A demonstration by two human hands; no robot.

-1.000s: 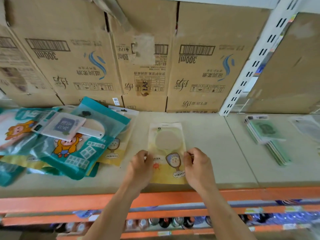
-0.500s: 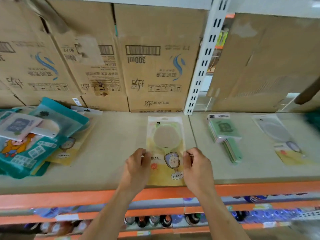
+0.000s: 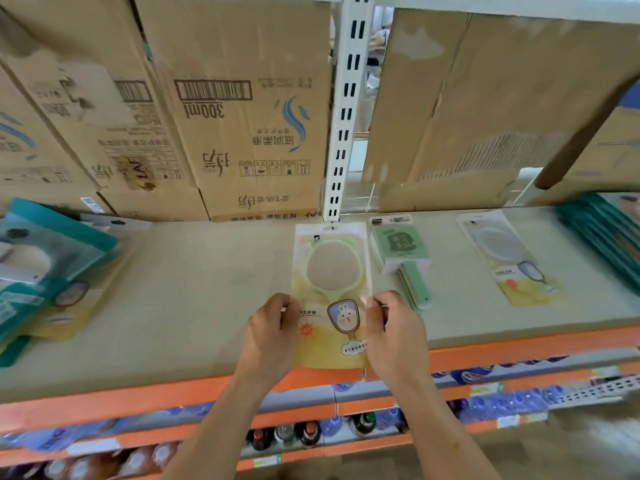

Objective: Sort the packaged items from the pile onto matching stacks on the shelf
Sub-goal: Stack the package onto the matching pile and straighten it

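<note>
Mirror packet (image 3: pixel 330 289) now sits further right along the shelf (image 3: pixel 190 289), just beside the green stack (image 3: pixel 398 258). Risk: it gets dropped there by mistake, since the matching packet (image 3: pixel 509 261) lies beyond that stack. Left hand (image 3: pixel 272 336) & right hand (image 3: pixel 394 332) pinch its lower side edges, fingers curled.

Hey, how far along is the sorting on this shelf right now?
Partly done. Laid out on the shelf to the right: a green stack, a lone mirror pack and a teal stack. In hand: the left hand and right hand pinch a yellow mirror pack by its side edges; it looks to match the lone one. Left: the pile on the far left holds several mixed packs.
</note>
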